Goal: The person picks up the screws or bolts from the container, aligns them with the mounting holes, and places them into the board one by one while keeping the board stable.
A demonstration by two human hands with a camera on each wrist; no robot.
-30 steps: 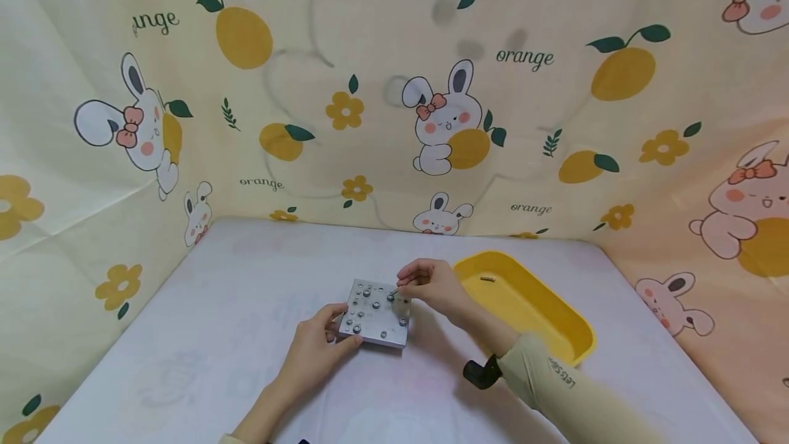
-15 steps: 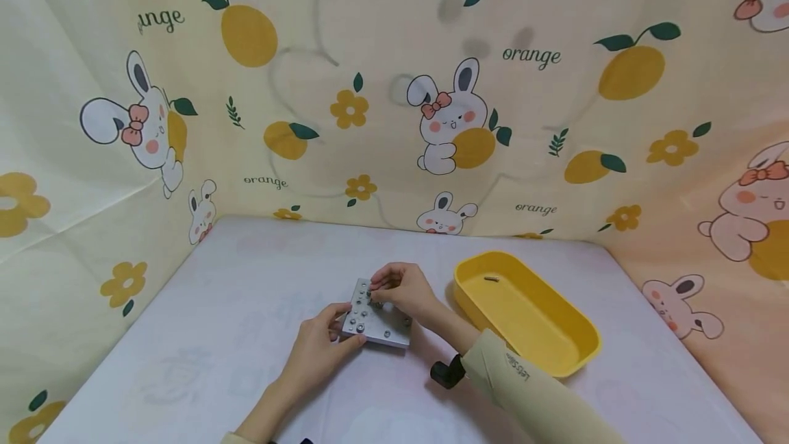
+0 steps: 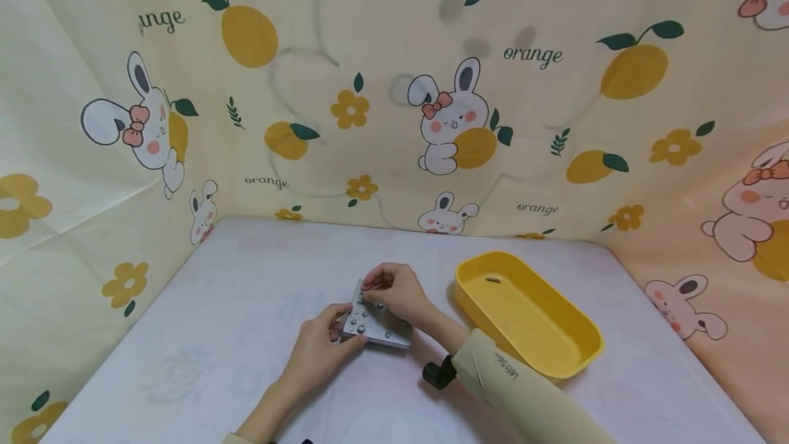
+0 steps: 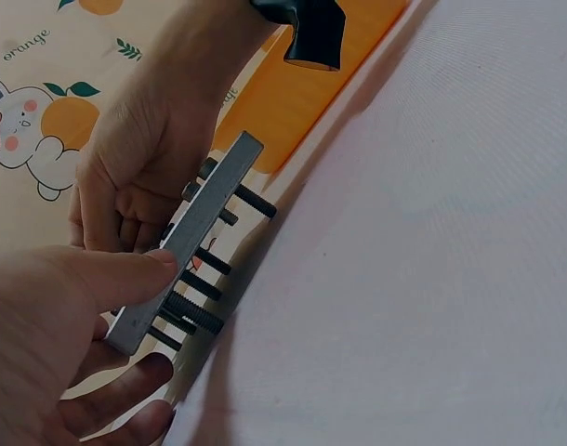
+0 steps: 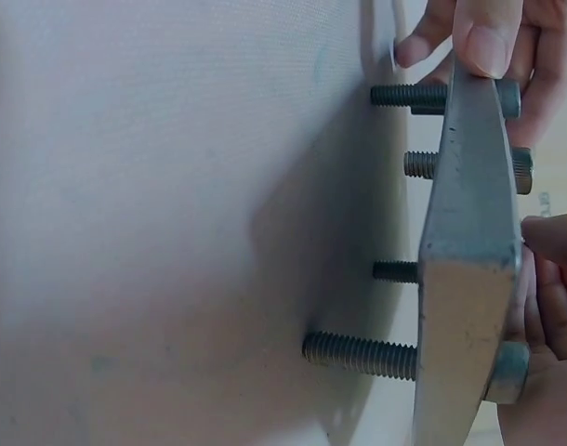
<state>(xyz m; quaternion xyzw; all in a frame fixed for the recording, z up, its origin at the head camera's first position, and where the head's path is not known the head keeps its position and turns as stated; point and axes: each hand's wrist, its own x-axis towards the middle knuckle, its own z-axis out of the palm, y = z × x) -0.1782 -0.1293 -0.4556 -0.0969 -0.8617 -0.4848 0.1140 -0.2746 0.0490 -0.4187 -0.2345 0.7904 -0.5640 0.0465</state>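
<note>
A square silver metal plate [image 3: 383,326] with several socket-head screws in its holes is held tilted above the white table. My left hand [image 3: 317,351] grips its left edge, thumb [image 4: 144,277] along the near side and fingers behind. My right hand [image 3: 397,293] is over the plate's far left corner, thumb and forefinger pinched close to the surface at a small screw, mostly hidden by the fingers. Threaded shanks [image 5: 358,355] of differing thickness stick out of the plate's underside, and a socket head [image 5: 508,372] shows on its upper face.
A yellow tray [image 3: 474,303] stands to the right, beside my right forearm, with a brass-coloured screw [image 3: 493,279] lying at its far end. A patterned cloth [image 3: 370,53] closes off the back and sides of the white table [image 3: 259,266].
My right hand has moved left across the plate, from its far right part to its far left corner. My left hand keeps its grip on the plate.
</note>
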